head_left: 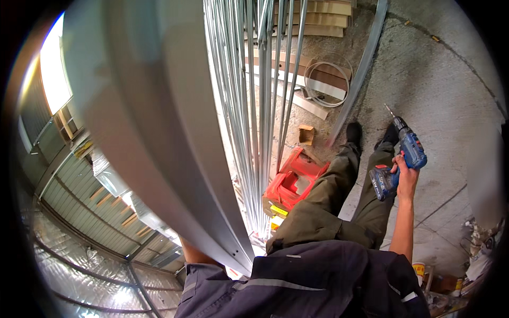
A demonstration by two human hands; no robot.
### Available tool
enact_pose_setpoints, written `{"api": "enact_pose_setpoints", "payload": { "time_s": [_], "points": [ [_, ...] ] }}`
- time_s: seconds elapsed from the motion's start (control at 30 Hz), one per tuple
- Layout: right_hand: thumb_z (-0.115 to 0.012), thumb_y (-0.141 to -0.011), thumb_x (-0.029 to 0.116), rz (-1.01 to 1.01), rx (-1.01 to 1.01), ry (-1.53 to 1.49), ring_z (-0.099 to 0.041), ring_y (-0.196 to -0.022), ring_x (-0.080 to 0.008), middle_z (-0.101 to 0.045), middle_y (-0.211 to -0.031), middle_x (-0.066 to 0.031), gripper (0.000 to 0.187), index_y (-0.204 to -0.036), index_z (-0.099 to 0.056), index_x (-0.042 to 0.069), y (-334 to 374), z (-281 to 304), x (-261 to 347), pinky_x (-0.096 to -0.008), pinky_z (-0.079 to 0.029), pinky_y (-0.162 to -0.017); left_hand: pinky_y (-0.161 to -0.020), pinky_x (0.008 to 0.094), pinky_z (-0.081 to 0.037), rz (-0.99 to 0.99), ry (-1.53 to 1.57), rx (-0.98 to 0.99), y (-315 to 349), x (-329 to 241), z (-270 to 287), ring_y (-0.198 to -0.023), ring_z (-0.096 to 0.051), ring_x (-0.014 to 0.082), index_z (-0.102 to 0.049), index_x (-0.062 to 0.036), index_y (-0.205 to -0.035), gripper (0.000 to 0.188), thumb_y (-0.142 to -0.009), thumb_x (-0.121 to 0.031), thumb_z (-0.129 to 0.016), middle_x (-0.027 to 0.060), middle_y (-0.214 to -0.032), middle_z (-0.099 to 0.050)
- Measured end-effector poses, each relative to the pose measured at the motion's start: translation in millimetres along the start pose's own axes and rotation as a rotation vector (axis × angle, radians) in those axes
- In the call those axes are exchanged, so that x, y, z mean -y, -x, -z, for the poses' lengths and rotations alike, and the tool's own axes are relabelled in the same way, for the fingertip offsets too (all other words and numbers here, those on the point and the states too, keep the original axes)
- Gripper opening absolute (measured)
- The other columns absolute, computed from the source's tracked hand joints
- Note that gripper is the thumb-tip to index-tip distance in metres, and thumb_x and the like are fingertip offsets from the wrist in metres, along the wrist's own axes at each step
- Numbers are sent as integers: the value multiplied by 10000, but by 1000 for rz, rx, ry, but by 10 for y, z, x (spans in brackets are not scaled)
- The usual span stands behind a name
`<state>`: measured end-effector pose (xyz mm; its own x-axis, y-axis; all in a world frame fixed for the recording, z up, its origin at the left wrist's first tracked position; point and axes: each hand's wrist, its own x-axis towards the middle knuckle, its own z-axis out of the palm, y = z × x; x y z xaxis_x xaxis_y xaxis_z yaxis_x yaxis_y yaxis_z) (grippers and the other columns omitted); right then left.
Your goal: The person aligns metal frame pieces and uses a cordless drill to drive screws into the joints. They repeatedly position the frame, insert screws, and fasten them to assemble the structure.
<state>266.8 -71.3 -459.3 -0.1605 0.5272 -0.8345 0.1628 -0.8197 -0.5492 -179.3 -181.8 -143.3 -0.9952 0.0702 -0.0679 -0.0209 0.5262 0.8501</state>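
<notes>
My right hand (pixel 407 172) is wrapped round the grip of a blue and black cordless drill (pixel 411 147), which has a battery pack at its base. A thin bit in the chuck points forward and up-left, over the floor by my shoes. A long grey metal profile (pixel 175 122) rises very close on my left and fills much of that side. Part of my left arm shows at the profile's lower edge, but the hand is hidden behind it. Small dark holes mark the profile's lower end.
Many thin metal rods (pixel 254 106) stand bunched beside the profile. A red plastic case (pixel 297 183) lies by my leg, near a small cardboard box (pixel 306 134). Further off are a wire coil (pixel 327 84), flat boards (pixel 323 18) and a long metal strip (pixel 360 74) on the concrete floor (pixel 440 90).
</notes>
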Motion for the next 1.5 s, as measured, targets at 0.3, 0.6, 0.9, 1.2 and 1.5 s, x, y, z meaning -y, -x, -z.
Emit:
{"api": "enact_pose_setpoints", "payload": {
  "time_s": [0.3,0.6,0.9,1.2,1.5],
  "points": [
    [-691,-927,183,12,57,-47,-522,-638,-96,-615,-833,-16,184,-1002,-614,34,-220,56,-577,-265,-424,-662,-860,351,-480,144,327,312,400,-322,-18,-953,-566,210,-346,-29,-1429,546,-1035,-406,-380,69,-1112,-578],
    [-712,-933,254,-93,109,-209,-531,-678,-104,-636,-877,-32,269,-1067,-628,37,-322,123,-1285,-274,-434,-708,-785,332,-488,321,458,547,757,-551,115,-890,-545,199,-253,31,-1449,521,-1053,-274,-399,71,-1052,-553],
    [-738,-919,242,-184,61,-423,-540,-707,-123,-649,-939,-45,297,-1116,-617,56,-441,262,-1387,-279,-455,-705,-710,313,-496,425,465,626,874,-657,271,-827,-525,188,-160,92,-1470,530,-1071,-141,-418,73,-992,-529],
    [-671,-970,225,8,23,-179,-529,-758,-101,-641,-974,-24,303,-1203,-634,34,-634,735,-1792,-267,-440,-750,-643,297,-493,507,587,537,704,-679,241,-816,-565,187,-320,44,-1312,320,-1055,-84,-459,74,-1030,-529],
    [-663,-974,222,-61,72,-186,-520,-769,-102,-639,-980,-22,301,-1211,-634,39,-689,890,-1889,-258,-425,-747,-707,280,-552,459,754,339,798,-665,189,-923,-634,194,-175,57,-1484,605,-1013,-56,-538,85,-1126,-576]
  ]
}}
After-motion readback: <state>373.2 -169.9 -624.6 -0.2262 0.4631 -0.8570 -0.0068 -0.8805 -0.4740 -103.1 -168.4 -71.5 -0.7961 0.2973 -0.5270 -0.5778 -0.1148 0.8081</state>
